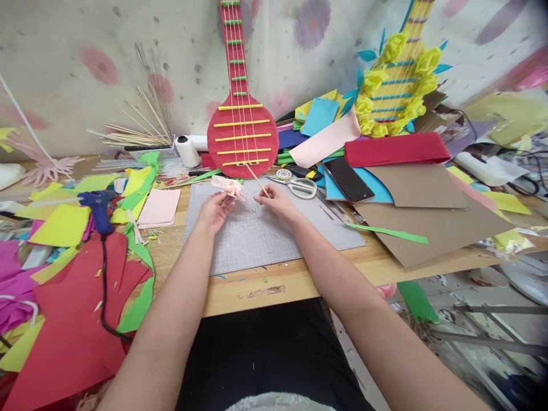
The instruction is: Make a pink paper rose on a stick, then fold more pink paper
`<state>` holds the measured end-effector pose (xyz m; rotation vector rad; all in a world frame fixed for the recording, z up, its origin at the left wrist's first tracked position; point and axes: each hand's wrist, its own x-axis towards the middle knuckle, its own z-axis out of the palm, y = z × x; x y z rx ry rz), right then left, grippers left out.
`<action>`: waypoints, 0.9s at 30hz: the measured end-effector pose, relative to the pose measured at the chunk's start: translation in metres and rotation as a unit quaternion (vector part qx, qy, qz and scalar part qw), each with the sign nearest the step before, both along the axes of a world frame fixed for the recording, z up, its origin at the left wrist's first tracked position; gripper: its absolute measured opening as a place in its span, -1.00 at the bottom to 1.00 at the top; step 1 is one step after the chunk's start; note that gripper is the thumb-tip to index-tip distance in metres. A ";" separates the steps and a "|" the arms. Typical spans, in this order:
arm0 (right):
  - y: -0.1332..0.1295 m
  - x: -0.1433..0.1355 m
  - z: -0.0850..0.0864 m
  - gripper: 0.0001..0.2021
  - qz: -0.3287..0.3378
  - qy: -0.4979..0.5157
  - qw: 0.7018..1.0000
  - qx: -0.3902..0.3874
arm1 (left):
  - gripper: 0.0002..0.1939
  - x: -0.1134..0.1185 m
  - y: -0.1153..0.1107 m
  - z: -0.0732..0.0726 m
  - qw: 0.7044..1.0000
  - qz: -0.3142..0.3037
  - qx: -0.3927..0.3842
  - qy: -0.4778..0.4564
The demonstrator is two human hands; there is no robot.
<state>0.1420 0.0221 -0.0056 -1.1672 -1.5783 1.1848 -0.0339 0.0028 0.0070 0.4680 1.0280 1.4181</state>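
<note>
Above the grey cutting mat [257, 240], my left hand [216, 211] pinches a pale pink crepe paper flower [228, 186] from below, its fingers closed on the base. My right hand [276, 201] holds a thin wooden stick [256, 178] between thumb and fingers, its far end slanting up and left. The stick's tip is apart from the flower. Behind both hands a red paper instrument [242, 134] with yellow and green bars leans upright against the wall.
White-handled scissors [303, 188] and a black phone [349, 180] lie right of my hands. A blue glue gun [99, 211] with a cord, pink sheets [159, 208] and red paper [81, 308] are at left. Brown cardboard [432, 228] covers the right side.
</note>
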 end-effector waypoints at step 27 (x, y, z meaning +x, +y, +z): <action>-0.006 -0.020 -0.014 -0.84 -0.050 -0.080 0.995 0.018 | -0.66 0.025 -0.015 -0.017 0.910 0.034 0.192 0.365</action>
